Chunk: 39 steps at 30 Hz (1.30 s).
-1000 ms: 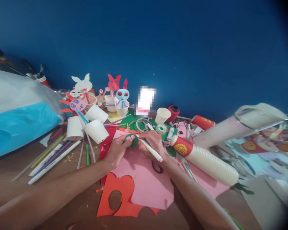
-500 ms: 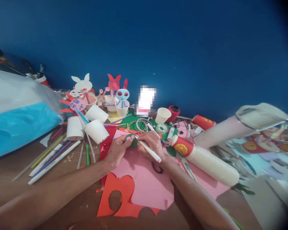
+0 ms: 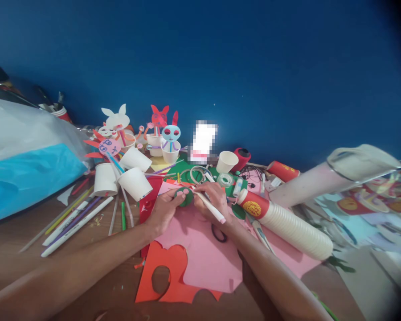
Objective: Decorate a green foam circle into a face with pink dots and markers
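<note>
Between the thumb and fingers of my left hand [image 3: 163, 208] is a small green paper disc [image 3: 183, 197] with pink spots on it. My right hand [image 3: 214, 200] grips a white marker pen [image 3: 211, 208] with a pink end; its tip points toward the disc, and I cannot tell whether it touches. Both hands are above a pink paper sheet [image 3: 207, 263]. Cut orange paper [image 3: 147, 285] with a round hole lies in front, partly over the table. A dark curved loop [image 3: 218, 233], perhaps scissor handles, shows beneath my right wrist.
Paper-cup puppets [image 3: 170, 151] stand at the back. White cups [image 3: 133, 183] lie left, beside several pens and straws [image 3: 76, 227]. A long stack of paper cups [image 3: 297, 229] lies right, near a pale jug-like container [image 3: 337, 174]. A plastic bag [image 3: 30, 165] fills the far left.
My right hand and the marker have shifted slightly to the right, leaving more of the green disc uncovered. My left hand keeps its hold, and the view has moved a little.
</note>
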### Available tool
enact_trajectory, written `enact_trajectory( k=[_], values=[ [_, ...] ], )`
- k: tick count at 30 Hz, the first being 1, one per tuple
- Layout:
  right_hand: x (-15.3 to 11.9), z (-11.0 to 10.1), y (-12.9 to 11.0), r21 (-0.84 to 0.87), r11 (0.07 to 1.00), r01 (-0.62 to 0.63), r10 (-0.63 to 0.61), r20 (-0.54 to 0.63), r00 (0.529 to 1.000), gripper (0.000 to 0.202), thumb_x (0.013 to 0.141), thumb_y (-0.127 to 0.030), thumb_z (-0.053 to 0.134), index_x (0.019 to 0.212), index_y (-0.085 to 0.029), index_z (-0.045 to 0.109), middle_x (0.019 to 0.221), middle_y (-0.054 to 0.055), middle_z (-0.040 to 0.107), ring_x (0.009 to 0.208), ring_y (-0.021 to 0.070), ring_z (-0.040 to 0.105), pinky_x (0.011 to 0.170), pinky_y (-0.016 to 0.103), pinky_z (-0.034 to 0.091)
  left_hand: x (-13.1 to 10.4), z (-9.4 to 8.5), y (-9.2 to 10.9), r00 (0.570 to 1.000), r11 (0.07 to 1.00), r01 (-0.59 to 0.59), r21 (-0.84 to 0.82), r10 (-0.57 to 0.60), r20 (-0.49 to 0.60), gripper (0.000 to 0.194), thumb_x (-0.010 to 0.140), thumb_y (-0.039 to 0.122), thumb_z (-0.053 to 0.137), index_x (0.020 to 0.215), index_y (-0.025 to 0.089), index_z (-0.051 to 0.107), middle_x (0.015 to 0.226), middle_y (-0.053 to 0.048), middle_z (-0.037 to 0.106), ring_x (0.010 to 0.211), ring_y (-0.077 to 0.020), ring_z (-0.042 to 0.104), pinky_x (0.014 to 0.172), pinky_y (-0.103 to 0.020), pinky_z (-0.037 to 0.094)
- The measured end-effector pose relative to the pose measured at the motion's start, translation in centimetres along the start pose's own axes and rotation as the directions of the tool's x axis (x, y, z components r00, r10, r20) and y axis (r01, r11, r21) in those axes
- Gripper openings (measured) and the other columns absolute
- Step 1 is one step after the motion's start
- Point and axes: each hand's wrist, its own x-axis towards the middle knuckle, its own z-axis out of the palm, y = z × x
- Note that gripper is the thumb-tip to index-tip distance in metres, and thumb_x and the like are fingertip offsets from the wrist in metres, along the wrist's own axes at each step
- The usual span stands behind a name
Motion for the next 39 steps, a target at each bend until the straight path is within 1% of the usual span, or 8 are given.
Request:
enact_trajectory(
  k=[6, 11, 18, 26, 30, 32, 35, 39],
  values=[
    [-0.13, -0.19, 0.08, 0.013, 0.999, -0.051, 0.051, -0.031, 0.998, 0.013, 0.070, -0.015, 0.055, 0.080, -0.021, 0.058, 0.073, 0.001, 0.063, 0.070, 0.0166, 0.059, 0.070, 0.031, 0.044, 0.22, -0.12, -0.23, 1.000, 1.000, -0.006, -0.019, 0.006, -0.001, 0.031, 0.066, 0.030, 0.069, 0.094, 0.015, 0.068, 0.086, -0.006, 0.067, 0.082, -0.0159, 0.056, 0.077, -0.026, 0.040],
    [-0.15, -0.18, -0.06, 0.049, 0.999, -0.020, 0.021, -0.018, 1.000, 0.011, 0.071, -0.015, 0.055, 0.080, -0.022, 0.057, 0.073, 0.001, 0.064, 0.070, 0.0165, 0.059, 0.071, 0.032, 0.044, 0.25, -0.15, -0.35, 1.000, 0.999, -0.001, -0.042, 0.001, -0.001, 0.029, 0.066, 0.029, 0.069, 0.091, 0.015, 0.069, 0.084, -0.005, 0.067, 0.079, -0.0146, 0.056, 0.075, -0.025, 0.040],
    [-0.35, 0.17, -0.21, 0.079, 0.996, 0.038, -0.039, 0.004, 0.999, 0.015, 0.068, -0.012, 0.055, 0.079, -0.022, 0.056, 0.075, 0.000, 0.065, 0.073, 0.0162, 0.061, 0.074, 0.033, 0.045, 0.08, 0.12, -0.05, 1.000, 0.999, 0.022, -0.032, -0.022, -0.006, 0.025, 0.067, 0.030, 0.068, 0.086, 0.015, 0.069, 0.070, -0.001, 0.063, 0.062, -0.0102, 0.052, 0.060, -0.022, 0.039],
    [-0.44, 0.23, -0.18, 0.088, 0.995, 0.050, -0.050, -0.005, 0.999, 0.018, 0.066, -0.009, 0.056, 0.079, -0.022, 0.057, 0.077, 0.001, 0.065, 0.074, 0.0156, 0.061, 0.075, 0.032, 0.045, 0.08, 0.24, 0.04, 1.000, 1.000, -0.006, -0.028, 0.006, -0.012, 0.022, 0.066, 0.028, 0.068, 0.084, 0.015, 0.069, 0.075, -0.002, 0.065, 0.071, -0.0120, 0.054, 0.068, -0.022, 0.039],
    [-0.49, 0.29, -0.11, 0.097, 0.994, 0.044, -0.043, -0.013, 0.999, 0.018, 0.067, -0.010, 0.056, 0.080, -0.022, 0.058, 0.075, 0.000, 0.064, 0.074, 0.0157, 0.060, 0.076, 0.032, 0.045, 0.07, 0.14, -0.07, 1.000, 1.000, 0.000, -0.017, 0.000, 0.000, 0.023, 0.069, 0.028, 0.067, 0.087, 0.015, 0.068, 0.073, -0.002, 0.063, 0.067, -0.0109, 0.052, 0.062, -0.022, 0.038],
    [-0.42, 0.33, -0.08, 0.100, 0.995, -0.001, 0.005, -0.048, 0.999, 0.015, 0.069, -0.012, 0.057, 0.082, -0.021, 0.058, 0.077, 0.001, 0.064, 0.075, 0.0161, 0.060, 0.075, 0.032, 0.045, 0.03, 0.11, -0.04, 1.000, 1.000, 0.015, -0.021, -0.015, -0.004, 0.026, 0.068, 0.029, 0.067, 0.089, 0.015, 0.068, 0.073, -0.002, 0.062, 0.067, -0.0114, 0.052, 0.060, -0.022, 0.038],
    [-0.24, 0.36, -0.03, 0.169, 0.968, -0.184, 0.204, -0.108, 0.973, 0.014, 0.075, -0.018, 0.055, 0.089, -0.020, 0.057, 0.087, 0.004, 0.062, 0.079, 0.0171, 0.059, 0.074, 0.032, 0.046, -0.05, 0.09, 0.08, 0.999, 0.999, 0.042, -0.031, -0.043, -0.028, 0.031, 0.064, 0.030, 0.070, 0.092, 0.015, 0.068, 0.079, -0.004, 0.063, 0.069, -0.0125, 0.053, 0.059, -0.022, 0.040],
    [-0.16, 0.39, -0.02, 0.380, 0.823, -0.423, 0.433, 0.064, 0.899, 0.025, 0.085, -0.026, 0.044, 0.108, -0.020, 0.049, 0.076, 0.003, 0.063, 0.065, 0.0152, 0.060, 0.063, 0.029, 0.049, -0.09, 0.09, 0.14, 0.997, 0.998, 0.059, -0.025, -0.060, -0.040, 0.030, 0.065, 0.030, 0.070, 0.091, 0.015, 0.068, 0.075, -0.003, 0.061, 0.063, -0.0100, 0.051, 0.054, -0.021, 0.038]
  ],
)
